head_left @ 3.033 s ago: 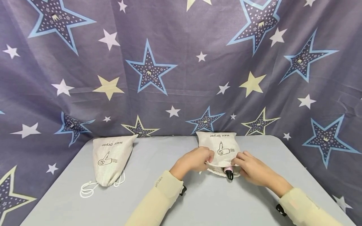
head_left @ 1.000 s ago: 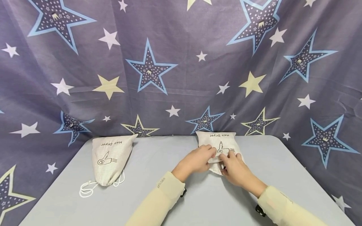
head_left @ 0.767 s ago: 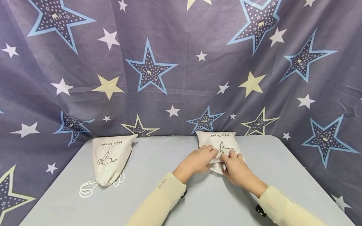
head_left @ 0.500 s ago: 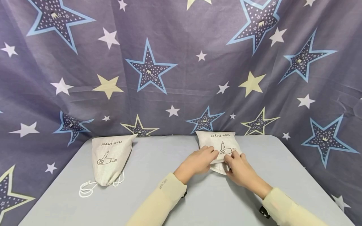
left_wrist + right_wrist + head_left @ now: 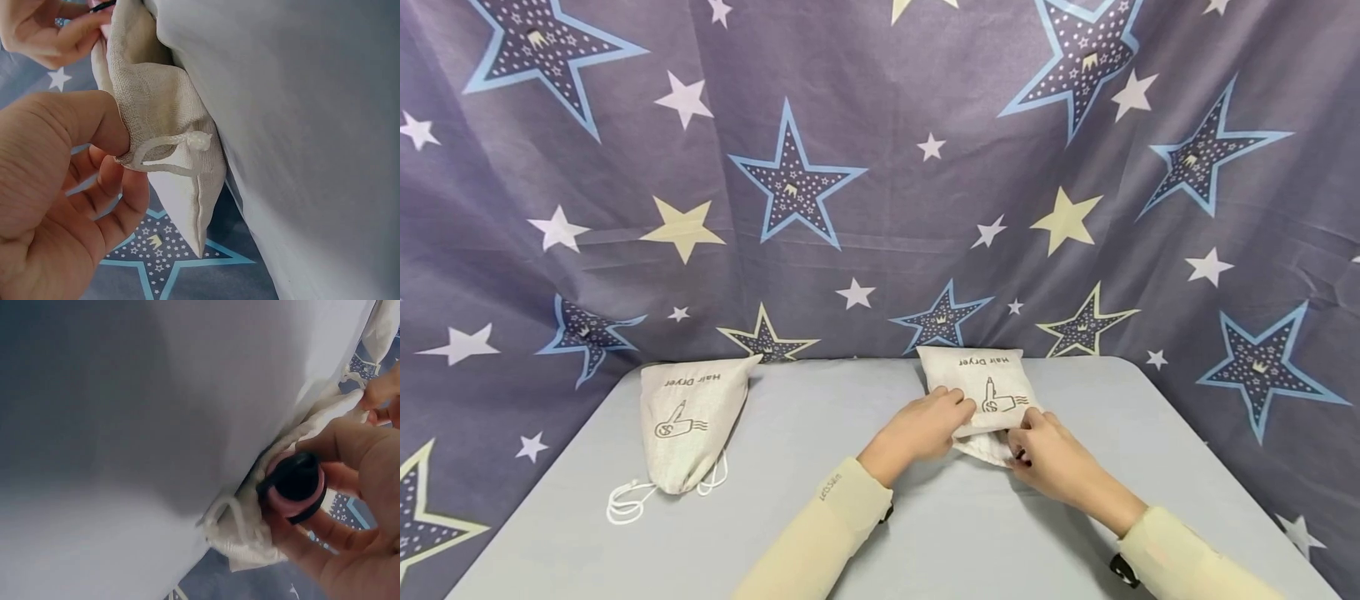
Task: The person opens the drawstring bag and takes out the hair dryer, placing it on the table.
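A cream drawstring bag point(image 5: 981, 383), printed "Hair Dryer", lies at the table's far edge with its mouth towards me. My left hand point(image 5: 925, 423) pinches the left side of the mouth; in the left wrist view the thumb and fingers grip the hem beside a knotted cord loop point(image 5: 172, 150). At the right of the mouth is my right hand point(image 5: 1060, 458). In the right wrist view its fingers curl round the pink end of a hair dryer point(image 5: 294, 484), where a black cord sleeve sticks out. The rest of the dryer is hidden inside the bag.
A second cream drawstring bag point(image 5: 696, 417) with the same print lies at the left, its mouth gathered and white cords point(image 5: 625, 504) trailing on the table. Behind the grey table point(image 5: 820, 417) hangs a star-patterned curtain point(image 5: 880, 208).
The right hand went left over the bag's mouth, then back right. The left hand shifted slightly right and kept hold of the hem. The dryer's end, earlier visible at the opening, is now mostly covered.
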Demonstrator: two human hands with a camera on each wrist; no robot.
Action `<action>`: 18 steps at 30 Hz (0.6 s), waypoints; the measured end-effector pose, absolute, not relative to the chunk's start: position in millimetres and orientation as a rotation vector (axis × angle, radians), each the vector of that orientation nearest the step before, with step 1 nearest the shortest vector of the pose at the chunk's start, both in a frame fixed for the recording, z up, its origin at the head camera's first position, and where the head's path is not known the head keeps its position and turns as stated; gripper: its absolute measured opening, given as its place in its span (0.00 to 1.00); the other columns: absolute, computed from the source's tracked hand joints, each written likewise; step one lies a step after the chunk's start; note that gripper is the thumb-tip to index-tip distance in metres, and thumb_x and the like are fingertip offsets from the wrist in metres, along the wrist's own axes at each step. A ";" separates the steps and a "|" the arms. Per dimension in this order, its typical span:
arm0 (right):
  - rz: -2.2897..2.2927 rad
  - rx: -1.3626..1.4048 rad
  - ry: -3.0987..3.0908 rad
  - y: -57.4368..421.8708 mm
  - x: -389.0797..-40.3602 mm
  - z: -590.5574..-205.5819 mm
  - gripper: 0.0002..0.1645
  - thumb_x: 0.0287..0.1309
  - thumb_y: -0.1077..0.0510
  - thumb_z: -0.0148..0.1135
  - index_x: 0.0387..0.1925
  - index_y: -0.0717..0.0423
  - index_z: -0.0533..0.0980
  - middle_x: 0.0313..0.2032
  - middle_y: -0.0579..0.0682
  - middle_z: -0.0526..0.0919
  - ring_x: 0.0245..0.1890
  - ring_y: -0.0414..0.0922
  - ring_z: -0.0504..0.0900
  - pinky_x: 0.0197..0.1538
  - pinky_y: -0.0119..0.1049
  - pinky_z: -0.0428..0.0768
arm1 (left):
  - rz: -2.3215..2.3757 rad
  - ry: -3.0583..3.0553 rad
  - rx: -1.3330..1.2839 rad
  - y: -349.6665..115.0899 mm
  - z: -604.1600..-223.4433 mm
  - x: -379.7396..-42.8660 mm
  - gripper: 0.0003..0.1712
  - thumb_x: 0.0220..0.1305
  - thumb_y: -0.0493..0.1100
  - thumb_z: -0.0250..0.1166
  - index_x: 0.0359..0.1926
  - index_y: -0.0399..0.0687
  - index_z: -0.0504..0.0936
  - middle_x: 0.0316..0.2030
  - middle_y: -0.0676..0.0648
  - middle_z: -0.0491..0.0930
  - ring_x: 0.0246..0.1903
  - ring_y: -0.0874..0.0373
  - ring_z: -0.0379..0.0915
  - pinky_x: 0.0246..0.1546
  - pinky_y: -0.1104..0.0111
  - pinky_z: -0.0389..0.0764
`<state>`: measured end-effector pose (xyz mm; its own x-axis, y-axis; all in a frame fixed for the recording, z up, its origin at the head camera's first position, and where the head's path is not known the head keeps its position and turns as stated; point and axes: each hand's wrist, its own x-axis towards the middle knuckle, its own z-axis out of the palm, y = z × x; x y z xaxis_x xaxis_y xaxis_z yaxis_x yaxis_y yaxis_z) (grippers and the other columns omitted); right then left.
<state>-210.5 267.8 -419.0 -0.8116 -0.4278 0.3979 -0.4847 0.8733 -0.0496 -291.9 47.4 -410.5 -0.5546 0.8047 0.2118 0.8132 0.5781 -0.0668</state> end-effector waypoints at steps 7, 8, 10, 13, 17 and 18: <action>0.220 0.799 -2.595 286.0 -203.3 -420.9 0.22 0.34 0.65 0.76 0.20 0.41 0.71 0.32 0.41 0.70 0.32 0.40 0.68 0.34 0.35 0.73 | -0.057 -2.581 -1.360 48.6 -409.2 -289.3 0.21 0.53 0.32 0.72 0.45 0.54 0.77 0.41 0.54 0.75 0.42 0.57 0.72 0.38 0.69 0.77; 0.222 0.823 -2.575 289.2 -203.1 -421.7 0.21 0.33 0.65 0.76 0.21 0.41 0.72 0.33 0.41 0.71 0.33 0.40 0.69 0.34 0.35 0.74 | -0.059 -2.577 -1.370 48.9 -408.9 -289.0 0.20 0.53 0.32 0.72 0.44 0.54 0.77 0.41 0.54 0.75 0.42 0.57 0.72 0.39 0.70 0.77; 0.228 0.870 -2.535 296.0 -203.7 -423.2 0.21 0.32 0.64 0.77 0.22 0.41 0.74 0.34 0.40 0.72 0.33 0.39 0.70 0.35 0.35 0.75 | -0.083 -2.572 -1.402 49.5 -408.1 -288.4 0.20 0.52 0.32 0.72 0.43 0.54 0.77 0.40 0.54 0.75 0.42 0.57 0.73 0.41 0.70 0.76; 0.248 0.950 -2.480 306.6 -206.8 -424.6 0.21 0.29 0.64 0.77 0.23 0.41 0.74 0.35 0.40 0.73 0.35 0.38 0.70 0.35 0.35 0.76 | -0.131 -2.563 -1.479 50.3 -406.5 -287.6 0.19 0.50 0.33 0.71 0.42 0.53 0.77 0.40 0.55 0.75 0.41 0.59 0.73 0.44 0.71 0.75; 0.302 1.052 -2.412 320.4 -214.3 -425.6 0.22 0.27 0.66 0.76 0.22 0.42 0.74 0.36 0.40 0.74 0.36 0.37 0.69 0.35 0.32 0.77 | -0.185 -2.563 -1.585 50.5 -404.3 -286.5 0.17 0.51 0.36 0.70 0.41 0.53 0.77 0.38 0.57 0.73 0.38 0.62 0.70 0.42 0.73 0.72; 0.316 1.068 -2.402 323.5 -216.4 -425.8 0.22 0.26 0.67 0.75 0.22 0.43 0.74 0.36 0.41 0.74 0.36 0.37 0.69 0.36 0.32 0.77 | -0.193 -2.570 -1.602 50.3 -403.6 -285.9 0.16 0.52 0.38 0.70 0.41 0.53 0.77 0.37 0.57 0.73 0.38 0.63 0.69 0.42 0.74 0.71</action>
